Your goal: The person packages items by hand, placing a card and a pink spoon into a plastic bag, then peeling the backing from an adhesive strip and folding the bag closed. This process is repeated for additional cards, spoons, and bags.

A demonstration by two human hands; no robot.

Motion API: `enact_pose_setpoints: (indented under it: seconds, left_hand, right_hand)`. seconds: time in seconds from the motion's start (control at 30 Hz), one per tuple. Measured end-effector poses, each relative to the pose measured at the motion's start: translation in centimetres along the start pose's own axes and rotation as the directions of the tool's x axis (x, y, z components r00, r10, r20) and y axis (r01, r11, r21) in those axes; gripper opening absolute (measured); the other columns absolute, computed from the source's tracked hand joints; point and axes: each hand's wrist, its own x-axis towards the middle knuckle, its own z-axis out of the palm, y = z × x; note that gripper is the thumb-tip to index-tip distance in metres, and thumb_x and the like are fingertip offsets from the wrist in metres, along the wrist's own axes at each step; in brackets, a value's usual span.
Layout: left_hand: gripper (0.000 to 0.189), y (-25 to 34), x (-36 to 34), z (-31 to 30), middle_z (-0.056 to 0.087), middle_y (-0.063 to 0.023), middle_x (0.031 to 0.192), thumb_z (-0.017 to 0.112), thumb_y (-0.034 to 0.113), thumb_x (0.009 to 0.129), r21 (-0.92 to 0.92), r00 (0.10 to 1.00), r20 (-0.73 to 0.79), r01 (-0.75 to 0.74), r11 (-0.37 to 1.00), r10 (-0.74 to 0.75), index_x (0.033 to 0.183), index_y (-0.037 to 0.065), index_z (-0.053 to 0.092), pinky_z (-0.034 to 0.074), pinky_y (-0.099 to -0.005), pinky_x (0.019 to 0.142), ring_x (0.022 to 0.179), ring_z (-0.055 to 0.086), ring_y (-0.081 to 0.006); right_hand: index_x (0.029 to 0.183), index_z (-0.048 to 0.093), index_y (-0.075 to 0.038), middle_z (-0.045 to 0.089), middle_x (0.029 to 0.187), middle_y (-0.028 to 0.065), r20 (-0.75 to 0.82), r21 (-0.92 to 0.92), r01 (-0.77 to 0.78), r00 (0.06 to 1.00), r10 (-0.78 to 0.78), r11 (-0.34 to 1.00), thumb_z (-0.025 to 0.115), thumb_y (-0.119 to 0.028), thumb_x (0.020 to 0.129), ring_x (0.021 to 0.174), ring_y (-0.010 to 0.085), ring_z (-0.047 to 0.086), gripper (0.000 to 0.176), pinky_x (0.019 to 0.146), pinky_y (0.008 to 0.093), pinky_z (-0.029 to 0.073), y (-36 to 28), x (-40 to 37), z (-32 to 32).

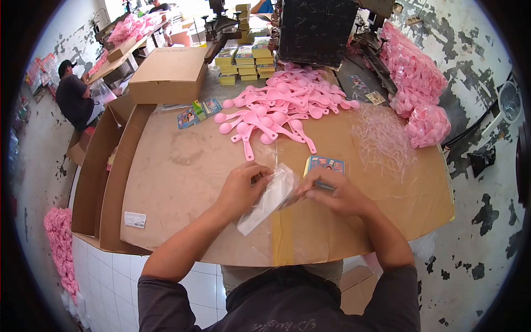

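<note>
My left hand (245, 188) is closed, its fingertips pinching the upper left edge of a clear plastic bag (266, 203). The bag slants over the cardboard tabletop (182, 182), with a pale layer showing through it. To its right, my right hand (338, 192) has curled fingers, slightly smeared, by the bag's right side; what they hold cannot be made out. Partly under that hand lies a stack of blue printed cards (327, 164). Beyond both hands is a heap of pink plastic measuring spoons (287, 99).
Left stand a closed cardboard box (168, 74) and an open carton (108, 177). Card stacks (246, 61) and a black box (316, 33) are at the back. Clear plastic strips (383, 141) and bagged pink spoons (426, 124) lie right. A person (74, 97) sits far left.
</note>
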Motion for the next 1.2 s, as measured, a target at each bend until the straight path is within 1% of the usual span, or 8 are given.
enact_pose_setpoints:
  seconds: [0.17,0.33,0.43,0.67,0.77,0.87,1.07,1.2]
  left_hand:
    - [0.013,-0.3,0.1,-0.3,0.068,-0.0065,0.095,0.067,0.009,0.098,-0.006,0.999,-0.031,-0.040,0.999,0.039,0.106,-0.001,0.067,0.050,-0.0291,0.071,0.076,0.060,-0.0128]
    - [0.023,-1.2,0.6,-0.2,0.071,-0.0117,0.099,0.061,0.008,0.103,-0.613,0.996,0.031,0.083,0.785,-0.080,0.124,0.001,0.053,0.055,-0.0312,0.077,0.088,0.070,-0.0177]
    - [0.038,-0.5,0.5,-1.8,0.073,-0.0105,0.101,0.062,0.009,0.104,-0.674,0.981,0.181,0.172,0.719,-0.065,0.136,0.003,0.043,0.056,-0.0297,0.079,0.091,0.073,-0.0179]
    - [0.056,1.7,0.3,-3.3,0.077,-0.0124,0.099,0.069,0.005,0.099,-0.704,0.989,0.141,0.135,0.697,-0.049,0.146,0.003,0.038,0.058,-0.0276,0.074,0.087,0.076,-0.0184]
    - [0.058,2.4,0.0,-2.9,0.078,-0.0132,0.098,0.071,0.003,0.097,-0.662,0.987,0.150,0.148,0.735,-0.063,0.146,0.004,0.039,0.059,-0.0272,0.073,0.086,0.075,-0.0172]
    - [0.059,2.7,-0.3,-2.2,0.078,-0.0137,0.099,0.071,0.002,0.096,-0.612,0.982,0.173,0.171,0.772,-0.080,0.146,0.004,0.040,0.059,-0.0264,0.074,0.088,0.075,-0.0163]
    - [0.061,3.1,-0.8,-1.7,0.077,-0.0148,0.101,0.071,0.000,0.096,-0.587,0.972,0.228,0.176,0.790,-0.047,0.149,0.003,0.041,0.059,-0.0265,0.078,0.093,0.074,-0.0145]
    - [0.058,2.4,-1.1,-1.1,0.077,-0.0151,0.101,0.071,0.000,0.096,-0.504,0.967,0.255,0.111,0.857,0.025,0.148,0.001,0.043,0.059,-0.0267,0.080,0.093,0.074,-0.0149]
  right_hand:
    - [0.113,0.064,-0.004,0.071,0.100,0.0121,0.171,-0.369,0.084,0.985,-0.021,0.926,0.070,-0.014,0.096,0.099,0.0276,0.069,0.020,0.088,0.0405,0.054,0.7,0.3,2.1]
    - [0.113,0.064,-0.004,0.071,0.103,0.0136,0.129,-0.212,-0.016,0.991,0.044,0.977,0.069,-0.014,0.096,0.099,0.0289,0.070,0.021,0.088,0.0401,0.055,0.5,0.0,2.1]
    - [0.113,0.063,-0.003,0.071,0.103,0.0141,0.064,-0.155,-0.086,0.993,0.097,0.984,0.069,-0.013,0.096,0.097,0.0297,0.070,0.020,0.086,0.0395,0.056,0.8,0.1,2.1]
    - [0.120,0.063,-0.001,0.071,0.102,0.0080,-0.184,-0.168,-0.260,0.956,0.228,0.951,0.071,-0.007,0.096,0.092,0.0142,0.070,0.026,0.079,0.0306,0.056,-0.7,0.1,0.9]
    - [0.124,0.063,-0.001,0.070,0.102,0.0041,-0.453,0.252,-0.082,0.870,0.193,0.964,0.070,-0.004,0.097,0.093,0.0095,0.068,0.028,0.078,0.0272,0.056,-1.2,0.9,1.0]
    - [0.125,0.063,-0.001,0.070,0.103,0.0034,-0.527,0.270,0.053,0.844,0.102,0.961,0.069,-0.003,0.098,0.093,0.0110,0.069,0.028,0.077,0.0275,0.057,-1.3,1.0,0.7]
    - [0.123,0.065,-0.002,0.071,0.104,0.0045,-0.182,-0.360,0.133,0.961,-0.209,0.924,0.070,-0.003,0.097,0.094,0.0109,0.069,0.026,0.078,0.0283,0.057,-2.3,1.1,-0.7]
    - [0.121,0.066,-0.001,0.072,0.102,0.0055,-0.374,-0.208,0.012,0.923,-0.090,0.978,0.069,-0.002,0.098,0.093,0.0112,0.070,0.024,0.077,0.0273,0.057,-2.9,1.2,0.7]
